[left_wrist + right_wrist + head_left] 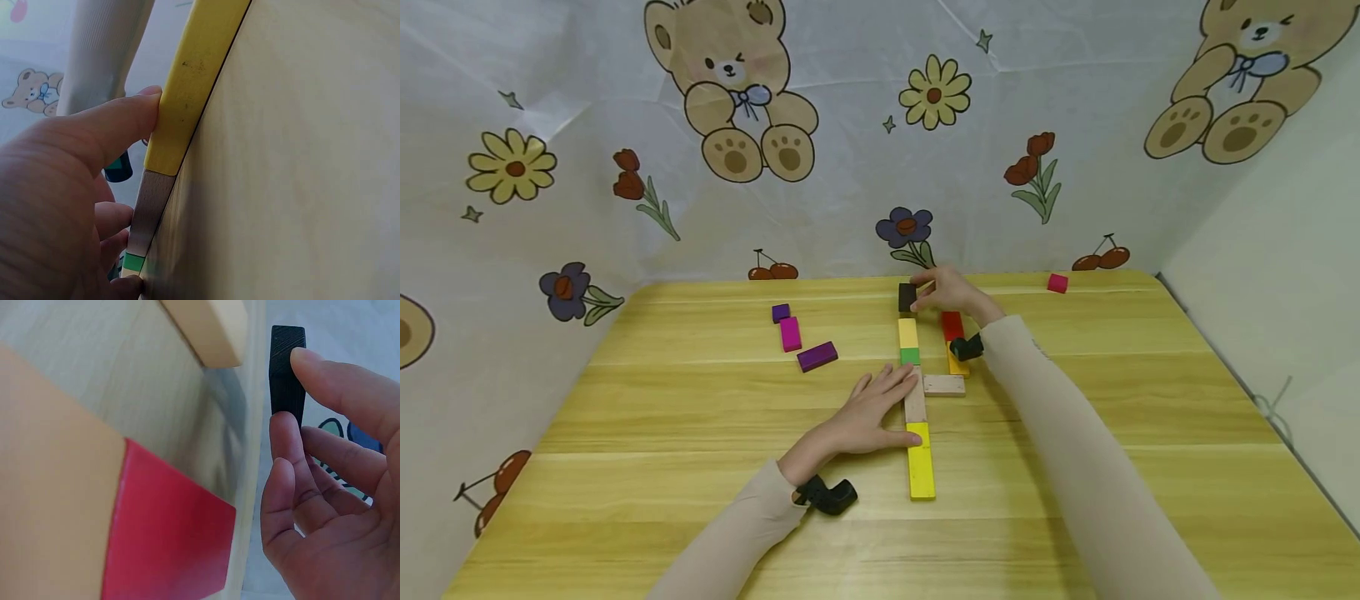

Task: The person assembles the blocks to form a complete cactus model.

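Observation:
My right hand (953,292) pinches a black block (907,297) between thumb and fingertips. In the right wrist view the black block (287,375) is held just off the table. Below it in the head view runs a straight row: a pale yellow block (908,332), a green block (910,357), a plain wooden block (915,404) and a long yellow block (921,467). My left hand (865,421) lies along this row with extended fingers. Its thumb touches the yellow block (187,94), while the other fingertips rest by the wooden and green blocks.
Right of the row are a sideways wooden block (944,385), a red block (952,326) and an orange block (955,365). Left lie a small purple block (781,313), a magenta block (791,334) and a dark purple block (817,357). A pink block (1057,283) sits far right.

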`<state>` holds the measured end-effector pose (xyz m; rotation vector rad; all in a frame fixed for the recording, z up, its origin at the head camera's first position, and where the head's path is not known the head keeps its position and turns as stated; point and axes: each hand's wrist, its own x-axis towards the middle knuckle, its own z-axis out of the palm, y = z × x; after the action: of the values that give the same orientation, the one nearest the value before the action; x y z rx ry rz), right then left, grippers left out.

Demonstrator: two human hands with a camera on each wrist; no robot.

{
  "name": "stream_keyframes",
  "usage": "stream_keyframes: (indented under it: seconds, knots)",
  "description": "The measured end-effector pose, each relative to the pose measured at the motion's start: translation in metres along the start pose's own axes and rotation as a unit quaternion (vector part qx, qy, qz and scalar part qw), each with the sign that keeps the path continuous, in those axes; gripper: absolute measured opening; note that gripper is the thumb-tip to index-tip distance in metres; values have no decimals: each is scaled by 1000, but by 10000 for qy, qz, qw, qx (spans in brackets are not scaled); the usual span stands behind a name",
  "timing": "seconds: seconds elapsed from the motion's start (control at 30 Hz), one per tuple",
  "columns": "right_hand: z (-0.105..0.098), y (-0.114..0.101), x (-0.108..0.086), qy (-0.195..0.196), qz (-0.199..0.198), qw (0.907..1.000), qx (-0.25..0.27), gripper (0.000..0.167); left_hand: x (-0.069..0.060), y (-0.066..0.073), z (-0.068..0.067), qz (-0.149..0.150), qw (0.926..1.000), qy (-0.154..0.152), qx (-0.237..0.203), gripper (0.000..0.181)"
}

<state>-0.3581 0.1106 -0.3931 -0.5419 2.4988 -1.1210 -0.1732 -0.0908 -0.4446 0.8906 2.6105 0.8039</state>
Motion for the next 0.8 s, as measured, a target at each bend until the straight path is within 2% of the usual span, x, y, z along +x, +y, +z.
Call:
stream_keyframes:
  seconds: [0.33,0.8]
  knots:
    - [5,6,5,-168,-14,9992,-360,61,0,0,1,-11,10000,20,-40,91]
    - [8,8,6,-194,145,9988,-430,60,1,-1,1,-16,10000,30,26,91]
